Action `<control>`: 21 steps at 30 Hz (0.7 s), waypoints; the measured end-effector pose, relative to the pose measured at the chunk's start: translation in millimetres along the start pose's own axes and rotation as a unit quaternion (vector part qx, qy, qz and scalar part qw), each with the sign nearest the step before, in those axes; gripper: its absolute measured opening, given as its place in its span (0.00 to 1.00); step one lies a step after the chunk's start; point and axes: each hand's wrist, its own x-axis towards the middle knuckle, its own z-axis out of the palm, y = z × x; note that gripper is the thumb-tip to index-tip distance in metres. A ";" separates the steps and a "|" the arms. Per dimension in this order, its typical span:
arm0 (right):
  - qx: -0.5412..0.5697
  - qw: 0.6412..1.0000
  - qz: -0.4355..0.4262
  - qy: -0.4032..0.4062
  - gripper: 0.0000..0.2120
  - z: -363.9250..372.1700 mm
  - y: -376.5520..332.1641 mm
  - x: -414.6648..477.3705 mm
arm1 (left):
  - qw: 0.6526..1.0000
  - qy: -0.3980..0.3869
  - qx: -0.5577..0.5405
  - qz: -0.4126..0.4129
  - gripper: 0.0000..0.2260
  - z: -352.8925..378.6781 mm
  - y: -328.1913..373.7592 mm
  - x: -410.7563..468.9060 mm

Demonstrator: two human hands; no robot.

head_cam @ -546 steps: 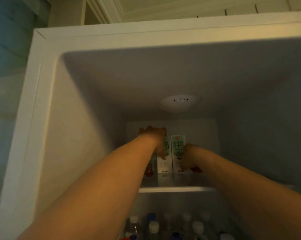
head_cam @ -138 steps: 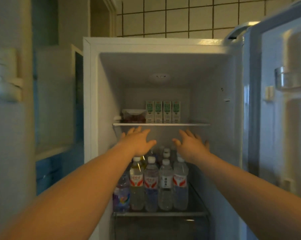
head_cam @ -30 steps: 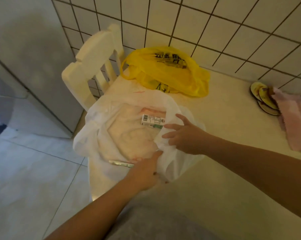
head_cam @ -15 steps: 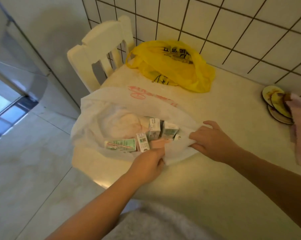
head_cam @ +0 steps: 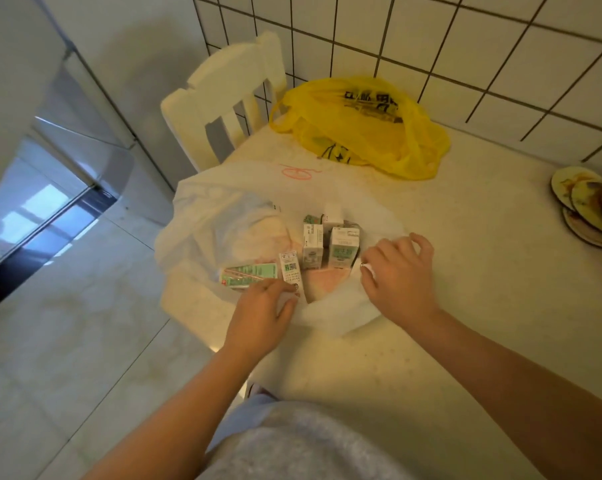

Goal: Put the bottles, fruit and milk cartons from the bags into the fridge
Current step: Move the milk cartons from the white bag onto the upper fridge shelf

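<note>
Milk cartons: several small cartons sit inside the open white bag (head_cam: 223, 220). Two upright milk cartons (head_cam: 312, 249) stand side by side at the middle, with more behind them. A lying carton (head_cam: 249, 275) and a tilted carton (head_cam: 290, 271) rest near the front rim.
Bag mouth: it is spread wide and pulled low, most likely so the cartons can be seen and lifted straight out.
Right hand (head_cam: 401, 271): its fingers are curled and pinch the bag's right rim, drawing the film away from the upright pair.
Left hand (head_cam: 258, 320): its fingers are bent over the near rim and its thumb lies on the film. It grips that edge just at the foot of the tilted carton (the fingertips may also brush the carton; I cannot tell).
Step in hand: opening the bag, with no carton lifted yet. I judge the front cartons the easiest first pick.
Table (head_cam: 465, 237): the bag sits at its corner and hangs a little over the edge, so both hands steadying it makes sense.
Yellow bag (head_cam: 361, 126): it lies slumped behind, against the tiled wall (head_cam: 431, 36), and its contents are hidden.
Nearby: a white chair (head_cam: 223, 91) is tucked in at the table's far corner, and a stack of coasters (head_cam: 576, 199) lies well to the right.
</note>
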 end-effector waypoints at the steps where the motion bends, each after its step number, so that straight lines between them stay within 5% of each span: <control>1: 0.011 0.999 -0.024 0.034 0.05 -0.7 -10.3 6.2 | 1.000 0.013 0.000 -0.012 0.10 -5.9 -5.7 6.8; 3: 0.041 0.995 -0.061 0.061 0.05 -0.6 -30.7 20.3 | 0.999 0.019 0.003 -0.029 0.10 -16.6 -18.3 21.3; 6: 0.086 0.992 -0.086 -0.035 0.10 7.2 -56.2 39.9 | 0.997 -0.024 0.057 -0.052 0.13 -30.3 -37.0 41.6; 16: -0.043 0.972 0.058 -0.222 0.33 34.9 -86.8 78.7 | 0.957 -0.210 0.200 -0.002 0.24 -50.6 -97.7 81.8; 21: -0.070 0.966 0.101 -0.228 0.31 41.8 -94.8 89.3 | 0.943 -0.238 0.225 0.065 0.29 -44.0 -122.6 89.5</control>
